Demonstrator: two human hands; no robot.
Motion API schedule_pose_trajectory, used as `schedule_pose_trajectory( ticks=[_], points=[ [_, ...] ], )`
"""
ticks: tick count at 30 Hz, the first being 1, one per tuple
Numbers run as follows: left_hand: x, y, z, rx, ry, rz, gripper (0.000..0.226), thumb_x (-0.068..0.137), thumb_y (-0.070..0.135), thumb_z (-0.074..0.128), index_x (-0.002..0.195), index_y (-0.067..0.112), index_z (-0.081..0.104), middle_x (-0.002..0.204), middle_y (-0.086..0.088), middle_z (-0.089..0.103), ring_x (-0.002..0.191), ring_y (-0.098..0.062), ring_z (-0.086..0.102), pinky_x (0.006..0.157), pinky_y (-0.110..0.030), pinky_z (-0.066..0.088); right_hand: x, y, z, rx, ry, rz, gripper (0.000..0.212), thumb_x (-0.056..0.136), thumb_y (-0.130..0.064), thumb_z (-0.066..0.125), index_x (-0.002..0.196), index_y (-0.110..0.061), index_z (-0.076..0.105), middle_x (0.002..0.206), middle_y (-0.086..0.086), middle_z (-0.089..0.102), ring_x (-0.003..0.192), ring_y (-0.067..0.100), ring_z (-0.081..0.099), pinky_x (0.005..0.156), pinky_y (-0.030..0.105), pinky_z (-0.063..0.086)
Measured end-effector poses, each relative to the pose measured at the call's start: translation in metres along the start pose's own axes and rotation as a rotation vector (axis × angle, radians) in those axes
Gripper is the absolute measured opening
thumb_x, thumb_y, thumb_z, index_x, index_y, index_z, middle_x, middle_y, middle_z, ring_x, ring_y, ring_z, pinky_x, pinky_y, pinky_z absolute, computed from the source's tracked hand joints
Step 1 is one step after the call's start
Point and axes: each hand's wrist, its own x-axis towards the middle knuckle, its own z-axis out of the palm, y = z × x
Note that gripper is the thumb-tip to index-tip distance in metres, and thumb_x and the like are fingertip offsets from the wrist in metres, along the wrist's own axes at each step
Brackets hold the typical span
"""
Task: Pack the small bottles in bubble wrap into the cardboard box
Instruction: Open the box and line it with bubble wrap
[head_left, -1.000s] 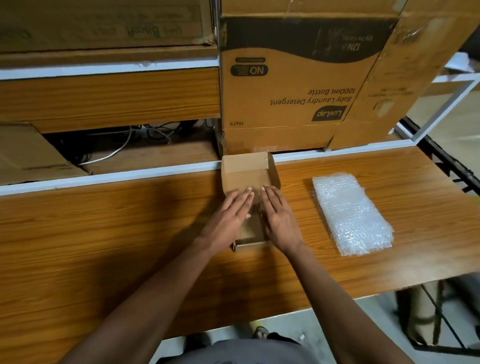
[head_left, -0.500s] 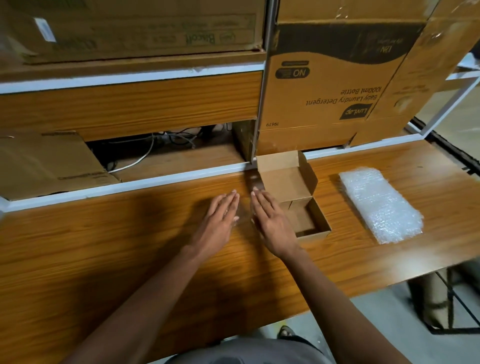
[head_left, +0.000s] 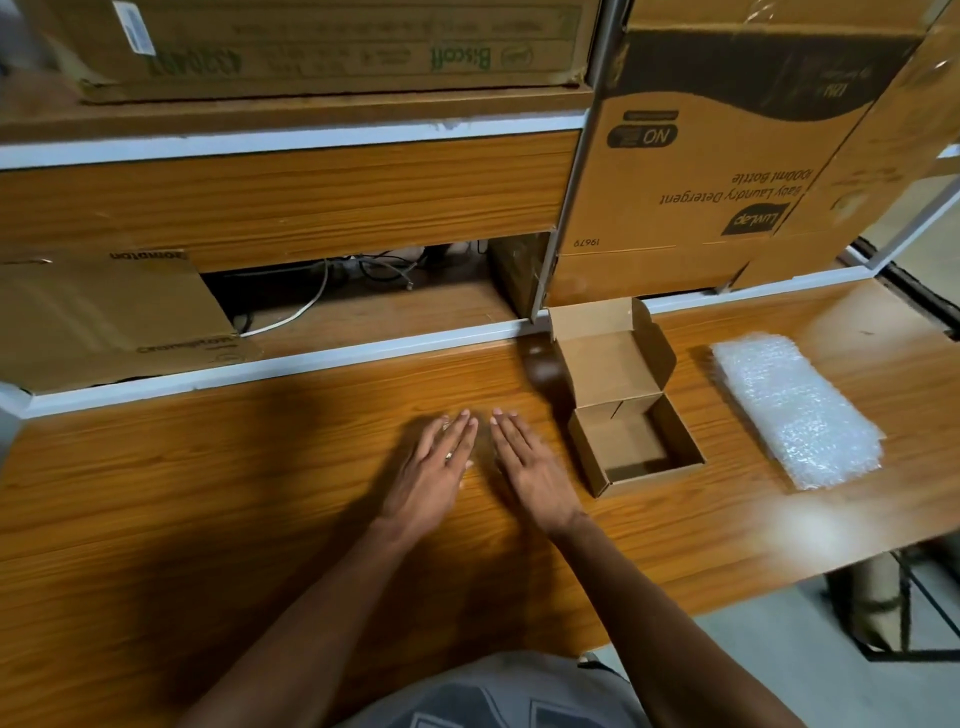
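Left of centre in the frame, the left hand (head_left: 434, 470) and right hand (head_left: 530, 470) are lying flat, released and holding nothing, on the orange wood-grain surface (head_left: 208, 493). Just right of them the small open brown cardboard box (head_left: 631, 415) is sitting empty, probably light and easily dented. At far right the white bubble-wrap bundle (head_left: 795, 410) is lying well apart from the box, looking soft and slippery, best cradled around its middle; no bottle is showing through it.

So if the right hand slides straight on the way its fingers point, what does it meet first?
Probably nothing on the table: the right hand points away and slightly left, passing left of the open cardboard box. The first thing in line looks like the white strip at the table's back edge.
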Motion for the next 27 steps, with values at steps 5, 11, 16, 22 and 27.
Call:
schedule_pose_trajectory(
  ticks=[5, 11, 16, 22, 27],
  points=[
    [-0.003, -0.001, 0.000, -0.026, -0.007, -0.036, 0.068, 0.106, 0.036, 0.057, 0.166, 0.018, 0.030, 0.175, 0.001, 0.025, 0.159, -0.027, 0.027, 0.114, -0.058, 0.046, -0.005, -0.001, -0.001, 0.014, -0.003, -0.004, 0.083, 0.102, -0.006, 0.062, 0.167, -0.005, 0.011, 0.176, 0.014, 0.008, 0.163, 0.030, 0.008, 0.131, 0.046, 0.020],
    [-0.004, 0.017, -0.012, -0.022, 0.097, -0.055, 0.060, 0.110, 0.043, 0.046, 0.165, 0.021, 0.035, 0.174, 0.004, 0.027, 0.161, -0.020, 0.020, 0.120, -0.052, 0.035, -0.010, 0.000, -0.023, 0.104, 0.050, 0.033, 0.060, 0.110, -0.027, 0.044, 0.165, -0.008, 0.028, 0.176, 0.010, 0.016, 0.161, 0.028, 0.021, 0.130, 0.046, 0.021],
    [0.014, 0.077, -0.024, -0.146, 0.253, 0.044, 0.044, 0.107, 0.029, 0.054, 0.150, 0.018, 0.055, 0.161, 0.000, 0.044, 0.149, -0.024, 0.038, 0.120, -0.045, 0.033, -0.028, 0.036, -0.054, 0.089, 0.150, 0.187, 0.059, 0.095, -0.016, 0.060, 0.153, -0.012, 0.048, 0.168, 0.009, 0.036, 0.143, 0.032, 0.044, 0.119, 0.047, 0.038],
    [0.041, 0.157, 0.007, -0.289, 0.031, 0.122, 0.054, 0.110, 0.038, 0.044, 0.160, 0.018, 0.040, 0.173, -0.003, 0.019, 0.159, -0.024, 0.021, 0.127, -0.046, 0.030, -0.078, 0.108, -0.067, -0.027, 0.138, 0.457, 0.053, 0.100, -0.033, 0.055, 0.147, -0.010, 0.051, 0.156, 0.016, 0.045, 0.147, 0.035, 0.039, 0.116, 0.053, 0.038],
    [0.055, 0.189, 0.039, -0.242, -0.171, -0.042, 0.063, 0.112, 0.044, 0.040, 0.168, 0.020, 0.020, 0.177, -0.006, -0.017, 0.159, -0.035, 0.025, 0.126, -0.049, 0.034, -0.112, 0.157, -0.057, 0.013, -0.050, 0.684, 0.073, 0.109, -0.059, 0.025, 0.165, -0.013, 0.027, 0.175, 0.017, 0.011, 0.160, 0.037, 0.016, 0.128, 0.052, 0.022]
  ],
)
